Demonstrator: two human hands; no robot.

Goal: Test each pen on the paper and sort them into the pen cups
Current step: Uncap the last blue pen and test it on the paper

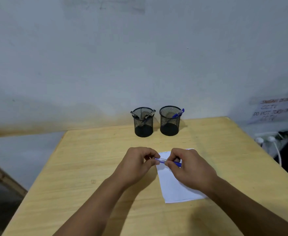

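Fingers of left hand (136, 165) and right hand (189, 169) pinch 1 blue pen (162, 160) above paper (175, 189).

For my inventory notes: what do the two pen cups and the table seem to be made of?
Left pen cup and right pen cup: probably black metal mesh, since the pens show through the fine grid. Table: wood or wood-look laminate, with pale yellow grain lines.

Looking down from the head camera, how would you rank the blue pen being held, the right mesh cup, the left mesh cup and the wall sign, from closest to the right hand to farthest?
1. Blue pen: pinched in the right hand.
2. Right mesh cup: straight behind.
3. Left mesh cup: behind, further left.
4. Wall sign: far right, off the table.
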